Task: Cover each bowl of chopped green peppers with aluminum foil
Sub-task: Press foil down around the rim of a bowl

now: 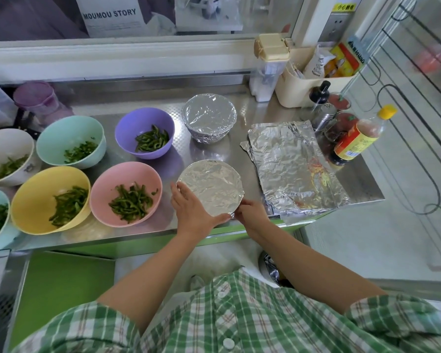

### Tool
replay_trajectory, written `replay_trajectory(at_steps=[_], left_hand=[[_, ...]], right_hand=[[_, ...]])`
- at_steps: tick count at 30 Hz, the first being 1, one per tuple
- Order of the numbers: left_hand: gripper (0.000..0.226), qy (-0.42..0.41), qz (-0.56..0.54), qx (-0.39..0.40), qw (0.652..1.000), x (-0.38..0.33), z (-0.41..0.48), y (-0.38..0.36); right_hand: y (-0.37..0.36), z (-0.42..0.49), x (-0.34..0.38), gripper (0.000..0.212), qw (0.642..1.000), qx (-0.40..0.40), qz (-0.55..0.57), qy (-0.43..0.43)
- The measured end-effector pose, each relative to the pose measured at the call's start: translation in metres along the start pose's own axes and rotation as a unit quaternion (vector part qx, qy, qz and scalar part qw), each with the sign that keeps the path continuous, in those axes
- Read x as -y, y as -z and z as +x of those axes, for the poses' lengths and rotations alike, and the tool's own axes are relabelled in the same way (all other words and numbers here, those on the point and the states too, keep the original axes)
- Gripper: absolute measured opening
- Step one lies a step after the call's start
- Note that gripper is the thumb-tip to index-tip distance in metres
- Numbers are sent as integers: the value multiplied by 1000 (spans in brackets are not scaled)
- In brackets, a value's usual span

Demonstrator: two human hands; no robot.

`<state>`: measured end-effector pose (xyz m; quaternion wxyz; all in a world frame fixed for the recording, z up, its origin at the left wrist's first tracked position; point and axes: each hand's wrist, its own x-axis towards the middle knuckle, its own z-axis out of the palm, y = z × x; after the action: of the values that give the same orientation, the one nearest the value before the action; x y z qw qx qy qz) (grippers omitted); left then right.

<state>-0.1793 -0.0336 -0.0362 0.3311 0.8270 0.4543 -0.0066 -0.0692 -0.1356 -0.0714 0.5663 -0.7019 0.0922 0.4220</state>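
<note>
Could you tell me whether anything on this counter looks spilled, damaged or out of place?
I see nothing spilled or broken. The stack of loose foil sheets is crumpled, one corner juts out at its left, and its near edge seems to hang slightly over the counter edge. The near covered bowl looks neatly wrapped.

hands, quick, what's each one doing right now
left hand: open, pressing the foil down at the rim
right hand: pinching the foil at its near edge
</note>
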Motion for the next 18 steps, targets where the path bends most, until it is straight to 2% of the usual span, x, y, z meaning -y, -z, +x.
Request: replay_trajectory(at_steps=[11, 13, 15, 18], left_hand=[[156, 17, -12, -9, 1000, -3, 1, 1], [155, 24, -14, -8, 1000, -5, 2, 2], [153, 26, -4, -2, 1000, -7, 2, 6], [150, 29, 0, 8, 1000, -10, 0, 10]], right_hand=[[0, -15, 20, 42, 988, 89, 119, -32], [-3, -13, 21, 43, 990, 92, 105, -31], [-4, -9, 22, 36, 995, 76, 45, -38], [2, -5, 25, 11, 997, 19, 18, -72]])
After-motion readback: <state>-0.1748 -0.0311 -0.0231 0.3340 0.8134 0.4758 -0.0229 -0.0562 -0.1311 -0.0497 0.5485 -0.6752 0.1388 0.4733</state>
